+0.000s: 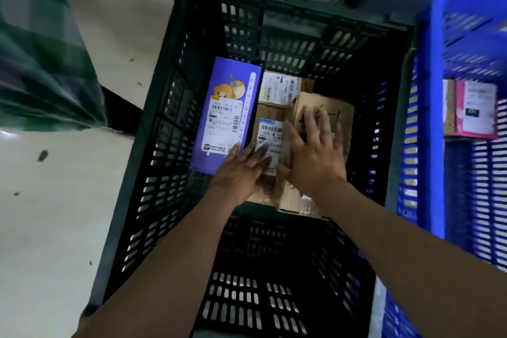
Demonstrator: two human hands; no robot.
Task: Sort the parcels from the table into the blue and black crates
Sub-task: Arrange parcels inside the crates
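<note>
Grip wide on both: left hand (241,170) flat on the labelled carton (270,127), right hand (315,156) flat on the brown box (341,111) just right of it, purple box (225,115) left of both, all in the black crate (301,16); I'd press level, seat flush, no tilt.

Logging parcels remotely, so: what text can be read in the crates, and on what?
"10": ruler strip along the purple box in the black crate.
Shipping labels on the purple box, cardboard boxes and the pink parcel in the blue crate: too blurred to read.
</note>
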